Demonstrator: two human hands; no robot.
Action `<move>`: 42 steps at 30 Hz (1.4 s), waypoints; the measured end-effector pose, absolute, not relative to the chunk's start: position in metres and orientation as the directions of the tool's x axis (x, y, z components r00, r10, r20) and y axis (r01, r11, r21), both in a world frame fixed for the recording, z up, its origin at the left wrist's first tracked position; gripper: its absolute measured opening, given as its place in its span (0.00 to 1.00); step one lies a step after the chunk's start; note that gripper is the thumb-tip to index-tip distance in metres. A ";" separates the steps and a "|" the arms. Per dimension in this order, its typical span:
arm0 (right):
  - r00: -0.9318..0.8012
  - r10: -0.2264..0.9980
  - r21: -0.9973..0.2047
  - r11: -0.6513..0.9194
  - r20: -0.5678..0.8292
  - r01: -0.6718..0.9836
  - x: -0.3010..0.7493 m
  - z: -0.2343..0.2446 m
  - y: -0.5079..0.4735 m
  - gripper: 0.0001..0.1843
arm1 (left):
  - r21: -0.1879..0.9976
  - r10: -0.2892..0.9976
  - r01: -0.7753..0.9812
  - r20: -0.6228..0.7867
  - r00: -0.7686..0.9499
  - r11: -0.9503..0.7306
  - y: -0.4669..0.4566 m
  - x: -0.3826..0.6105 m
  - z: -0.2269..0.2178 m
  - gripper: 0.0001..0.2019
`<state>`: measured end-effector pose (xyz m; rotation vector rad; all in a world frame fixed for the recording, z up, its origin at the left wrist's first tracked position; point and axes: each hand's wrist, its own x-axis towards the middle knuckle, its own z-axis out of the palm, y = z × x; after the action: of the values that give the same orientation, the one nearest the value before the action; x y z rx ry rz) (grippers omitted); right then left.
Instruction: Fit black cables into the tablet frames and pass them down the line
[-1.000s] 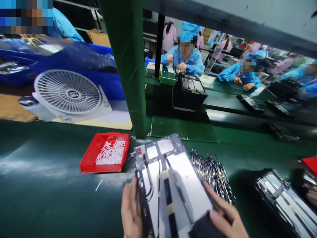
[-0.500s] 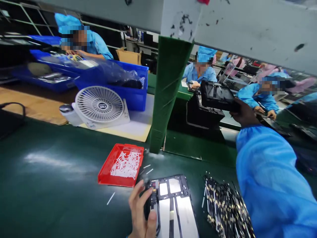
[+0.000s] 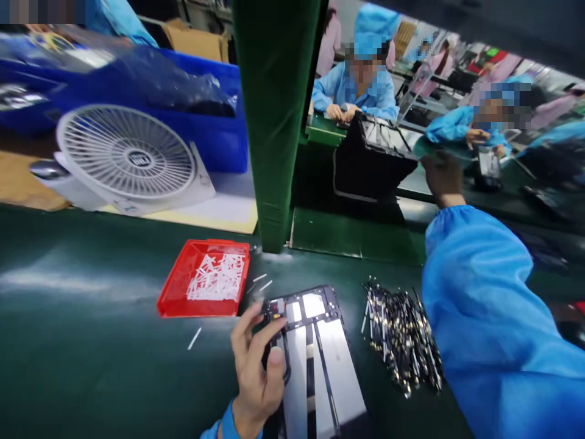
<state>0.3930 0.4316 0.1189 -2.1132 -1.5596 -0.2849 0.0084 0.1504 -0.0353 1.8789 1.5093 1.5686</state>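
Observation:
My left hand (image 3: 256,361) rests on the upper left corner of an opened tablet frame (image 3: 320,353) that lies flat on the green belt, thumb and fingers curled round its edge. My right arm, in a blue sleeve, reaches far across the belt. My right hand (image 3: 441,177) is beside a stack of black panels (image 3: 370,160) on the far line. That hand is blurred, so its fingers do not show. A pile of thin black cables (image 3: 402,335) lies just right of the tablet frame.
A red tray (image 3: 201,312) of white strips sits left of the frame, with loose strips around it. A green post (image 3: 274,122) rises behind it. A white fan (image 3: 128,158) and a blue bin (image 3: 223,143) stand at the back left. Workers in blue sit across the far line.
My right arm stays stretched out; the black panel it held raised half a second ago now sits on the stack. My left hand keeps its hold on the tablet frame.

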 end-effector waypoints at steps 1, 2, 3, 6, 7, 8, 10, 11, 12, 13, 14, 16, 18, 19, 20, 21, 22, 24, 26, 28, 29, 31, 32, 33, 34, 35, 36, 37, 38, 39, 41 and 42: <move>0.313 0.846 -0.252 -0.220 0.432 0.942 0.393 0.119 0.410 0.23 | 0.747 0.823 0.516 0.552 -0.131 -0.418 0.150 0.009 -0.033 0.14; 0.295 0.869 -0.250 -0.207 0.396 0.946 0.391 0.118 0.385 0.22 | 0.760 0.831 0.503 0.539 -0.137 -0.411 0.149 0.010 -0.030 0.13; 0.261 0.902 -0.244 -0.183 0.343 0.952 0.389 0.115 0.355 0.21 | 0.774 0.840 0.489 0.524 -0.140 -0.402 0.148 0.011 -0.028 0.12; 0.124 0.992 -0.239 -0.114 0.025 0.964 0.372 0.091 0.252 0.19 | 0.814 0.866 0.440 0.480 -0.139 -0.381 0.141 0.014 -0.023 0.12; 0.084 0.992 -0.240 -0.105 -0.096 0.965 0.364 0.078 0.219 0.18 | 0.823 0.872 0.425 0.470 -0.135 -0.377 0.137 0.015 -0.022 0.12; 0.064 0.980 -0.234 -0.109 -0.190 0.966 0.355 0.063 0.190 0.17 | 0.830 0.878 0.416 0.460 -0.131 -0.373 0.132 0.016 -0.022 0.12; 0.088 0.950 -0.195 -0.151 -0.299 0.969 0.336 0.033 0.144 0.15 | 0.836 0.887 0.415 0.443 -0.128 -0.358 0.122 0.016 -0.022 0.12; 0.108 0.937 -0.176 -0.173 -0.331 0.969 0.328 0.020 0.129 0.14 | 0.843 0.893 0.413 0.430 -0.131 -0.345 0.115 0.016 -0.022 0.12; 0.128 0.928 -0.161 -0.194 -0.350 0.968 0.320 0.008 0.118 0.13 | 0.854 0.901 0.406 0.411 -0.141 -0.326 0.108 0.016 -0.023 0.13; 0.145 0.921 -0.153 -0.212 -0.361 0.965 0.313 0.000 0.112 0.13 | 0.867 0.908 0.396 0.389 -0.154 -0.304 0.101 0.016 -0.024 0.13; 0.157 0.917 -0.154 -0.226 -0.366 0.962 0.309 -0.006 0.108 0.12 | 0.880 0.915 0.383 0.366 -0.167 -0.282 0.094 0.015 -0.026 0.14; 0.170 0.915 -0.178 -0.247 -0.365 0.952 0.306 -0.011 0.106 0.12 | 0.901 0.932 0.368 0.314 -0.184 -0.231 0.079 0.012 -0.030 0.14; 0.164 0.919 -0.231 -0.257 -0.359 0.938 0.310 -0.007 0.105 0.13 | 0.907 0.952 0.383 0.256 -0.168 -0.176 0.062 0.008 -0.036 0.11; 0.155 0.923 -0.267 -0.258 -0.352 0.929 0.313 -0.004 0.103 0.14 | 0.909 0.965 0.393 0.213 -0.150 -0.140 0.054 0.005 -0.040 0.10; 0.149 0.929 -0.305 -0.258 -0.339 0.917 0.317 0.000 0.100 0.15 | 0.912 0.977 0.397 0.166 -0.132 -0.101 0.046 0.002 -0.043 0.09; 0.150 0.936 -0.342 -0.261 -0.318 0.903 0.321 0.004 0.097 0.17 | 0.917 0.987 0.395 0.118 -0.113 -0.064 0.037 0.000 -0.046 0.09; 0.158 0.943 -0.379 -0.266 -0.291 0.886 0.323 0.008 0.092 0.18 | 0.923 0.993 0.385 0.075 -0.096 -0.032 0.029 -0.002 -0.048 0.08; 0.178 0.953 -0.445 -0.273 -0.243 0.853 0.321 0.015 0.080 0.20 | 0.933 0.998 0.359 0.021 -0.064 0.004 0.015 -0.005 -0.050 0.08; 0.173 0.957 -0.537 -0.276 -0.234 0.797 0.308 0.021 0.067 0.21 | 0.934 1.000 0.356 -0.011 -0.024 0.019 0.005 -0.006 -0.046 0.08; 0.135 0.955 -0.668 -0.281 -0.263 0.689 0.286 0.023 0.055 0.18 | 0.922 0.997 0.382 -0.079 0.013 0.068 -0.001 -0.005 -0.041 0.08; 0.107 0.954 -0.729 -0.284 -0.280 0.622 0.272 0.024 0.050 0.17 | 0.916 0.991 0.384 -0.133 0.019 0.115 -0.002 -0.006 -0.038 0.09; 0.049 0.953 -0.821 -0.284 -0.300 0.495 0.242 0.023 0.043 0.15 | 0.917 0.965 0.317 -0.263 0.018 0.244 -0.002 -0.008 -0.033 0.10; 0.021 0.953 -0.848 -0.278 -0.301 0.452 0.228 0.022 0.042 0.14 | 0.917 0.944 0.248 -0.329 0.030 0.312 -0.001 -0.011 -0.030 0.12; -0.001 0.956 -0.869 -0.268 -0.295 0.415 0.215 0.019 0.041 0.13 | 0.911 0.920 0.170 -0.389 0.054 0.375 -0.002 -0.014 -0.028 0.14; -0.012 0.961 -0.889 -0.250 -0.275 0.384 0.204 0.016 0.041 0.12 | 0.895 0.893 0.101 -0.442 0.087 0.433 -0.002 -0.017 -0.026 0.16; -0.017 0.968 -0.905 -0.226 -0.249 0.360 0.195 0.012 0.042 0.10 | 0.875 0.865 0.059 -0.485 0.131 0.481 -0.004 -0.020 -0.023 0.17; -0.017 0.975 -0.916 -0.202 -0.222 0.346 0.188 0.007 0.043 0.08 | 0.856 0.841 0.046 -0.515 0.169 0.515 -0.006 -0.022 -0.021 0.19; -0.015 0.980 -0.922 -0.181 -0.198 0.341 0.184 0.002 0.044 0.06 | 0.846 0.827 0.051 -0.529 0.190 0.530 -0.009 -0.022 -0.018 0.20; -0.013 0.983 -0.925 -0.167 -0.183 0.342 0.181 -0.003 0.045 0.05 | 0.845 0.824 0.068 -0.532 0.193 0.530 -0.013 -0.020 -0.016 0.21; -0.011 0.985 -0.925 -0.160 -0.175 0.345 0.179 -0.008 0.046 0.05 | 0.850 0.832 0.089 -0.526 0.178 0.519 -0.017 -0.016 -0.014 0.22; -0.010 0.984 -0.922 -0.161 -0.175 0.352 0.178 -0.015 0.045 0.05 | 0.865 0.860 0.123 -0.499 0.106 0.487 -0.025 -0.005 -0.012 0.23; -0.011 0.985 -0.921 -0.158 -0.173 0.355 0.178 -0.017 0.045 0.05 | 0.871 0.873 0.129 -0.484 0.066 0.473 -0.028 0.000 -0.012 0.24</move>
<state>0.1776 0.0448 -0.0166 -1.5856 -1.4208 1.1750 0.0004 -0.0281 -0.0117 0.9507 1.4119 0.7127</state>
